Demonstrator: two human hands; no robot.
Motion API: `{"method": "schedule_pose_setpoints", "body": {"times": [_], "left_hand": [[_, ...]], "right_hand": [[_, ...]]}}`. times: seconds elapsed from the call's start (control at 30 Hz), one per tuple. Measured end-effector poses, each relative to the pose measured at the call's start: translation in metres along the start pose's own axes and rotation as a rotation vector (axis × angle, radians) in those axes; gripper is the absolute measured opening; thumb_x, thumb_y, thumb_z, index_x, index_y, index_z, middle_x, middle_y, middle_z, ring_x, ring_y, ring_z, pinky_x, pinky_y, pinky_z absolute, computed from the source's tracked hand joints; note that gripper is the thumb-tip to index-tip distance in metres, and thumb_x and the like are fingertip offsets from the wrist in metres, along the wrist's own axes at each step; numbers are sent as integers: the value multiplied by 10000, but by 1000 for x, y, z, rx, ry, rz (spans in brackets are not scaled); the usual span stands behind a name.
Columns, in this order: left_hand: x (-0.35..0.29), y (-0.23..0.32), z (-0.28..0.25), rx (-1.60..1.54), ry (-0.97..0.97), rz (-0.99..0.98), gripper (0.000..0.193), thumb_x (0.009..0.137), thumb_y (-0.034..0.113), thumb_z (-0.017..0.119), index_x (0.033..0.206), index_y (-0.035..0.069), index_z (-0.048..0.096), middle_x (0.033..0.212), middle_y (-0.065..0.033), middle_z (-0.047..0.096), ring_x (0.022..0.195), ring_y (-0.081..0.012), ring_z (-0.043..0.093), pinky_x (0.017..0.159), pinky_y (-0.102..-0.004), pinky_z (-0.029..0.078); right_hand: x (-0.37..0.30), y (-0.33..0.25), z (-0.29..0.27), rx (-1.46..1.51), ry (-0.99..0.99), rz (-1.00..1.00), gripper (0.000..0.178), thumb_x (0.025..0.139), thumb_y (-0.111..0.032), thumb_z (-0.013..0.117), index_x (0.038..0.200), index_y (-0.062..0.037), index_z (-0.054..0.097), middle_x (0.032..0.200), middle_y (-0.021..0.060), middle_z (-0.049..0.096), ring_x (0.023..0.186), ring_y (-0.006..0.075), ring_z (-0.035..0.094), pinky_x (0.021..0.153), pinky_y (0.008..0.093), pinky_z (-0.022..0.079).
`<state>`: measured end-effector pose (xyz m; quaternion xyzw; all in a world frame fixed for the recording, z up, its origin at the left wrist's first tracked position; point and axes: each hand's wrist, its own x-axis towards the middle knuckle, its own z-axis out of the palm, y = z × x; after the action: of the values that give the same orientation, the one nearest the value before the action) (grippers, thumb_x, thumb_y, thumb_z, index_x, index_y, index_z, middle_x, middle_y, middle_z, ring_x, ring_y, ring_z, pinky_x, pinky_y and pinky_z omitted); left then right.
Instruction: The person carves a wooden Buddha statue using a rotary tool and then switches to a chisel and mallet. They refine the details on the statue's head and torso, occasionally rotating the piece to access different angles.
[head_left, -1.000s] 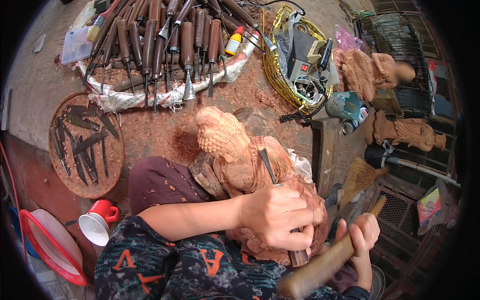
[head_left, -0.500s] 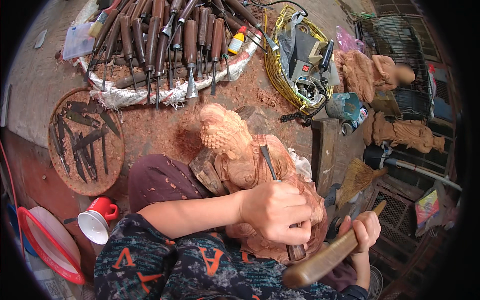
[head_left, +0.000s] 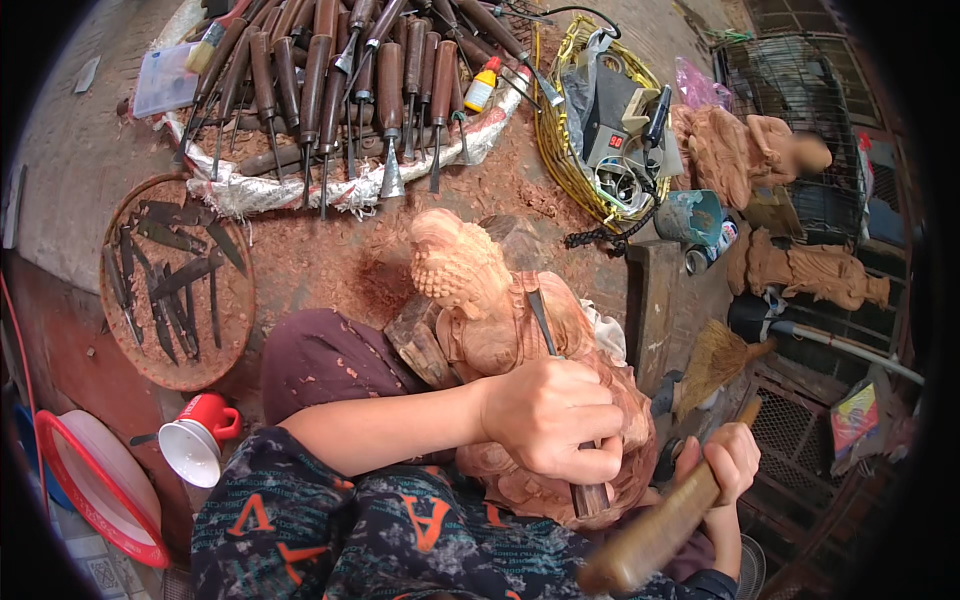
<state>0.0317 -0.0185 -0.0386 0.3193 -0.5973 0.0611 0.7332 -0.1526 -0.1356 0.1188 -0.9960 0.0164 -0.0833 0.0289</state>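
Note:
My left hand (head_left: 555, 420) is closed around a chisel (head_left: 541, 318). Its metal blade points up and away, with the tip on the chest of a reddish wooden figure (head_left: 510, 335). Below my fist the brown end of its handle sticks out. The figure has a head of knobbly curls and leans across my lap, partly covered by my hand and forearm. At the right, my right hand (head_left: 728, 463) grips a wooden mallet (head_left: 655, 530) by its thin end. The thick, motion-blurred end hangs near the chisel's handle, with a gap between them.
Many carving chisels (head_left: 390, 90) lie on a white sack rim at the far left. A round tray (head_left: 130, 340) holds loose blades. A red mug (head_left: 205, 420) and a red-rimmed basin (head_left: 100, 500) stand left; a cable-filled basket (head_left: 548, 130), broom (head_left: 715, 360) and carved figures (head_left: 805, 268) right.
The thick end of the mallet has shifted slightly down and right, away from the chisel handle. My left hand still holds the chisel on the figure's chest. The whole view has moved a little.

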Motion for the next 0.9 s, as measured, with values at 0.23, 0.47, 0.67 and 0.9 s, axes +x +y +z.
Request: {"method": "schedule_pose_setpoints", "body": {"times": [0.23,0.47,0.67,0.9], "left_hand": [[2,-7,-4,-21,10,-43,185,667,171,638,635,104,468,604,10,346,500,-133,438,417,-266,329],[-1,4,0,-8,-34,3,318,757,326,678,673,85,489,600,12,347,475,-134,418,404,-272,307],[7,-1,-4,-43,0,-73,329,764,354,664,678,88,490,610,6,357,484,-139,434,408,-278,319],[10,-2,-1,-33,27,-54,393,799,383,690,657,90,470,601,13,333,466,-132,406,401,-270,293]], "right_hand": [[-3,-2,-2,-27,-16,33,223,730,56,664,827,-23,480,668,92,502,508,256,483,469,368,419],[2,-5,-3,50,48,32,319,784,30,636,987,-73,412,685,68,475,511,225,479,463,360,409],[3,-4,2,142,112,14,297,781,37,637,958,-63,420,685,76,483,518,237,484,472,365,410],[-1,-5,1,97,141,51,290,789,2,659,984,-52,451,661,84,501,510,234,479,456,360,396]]}}
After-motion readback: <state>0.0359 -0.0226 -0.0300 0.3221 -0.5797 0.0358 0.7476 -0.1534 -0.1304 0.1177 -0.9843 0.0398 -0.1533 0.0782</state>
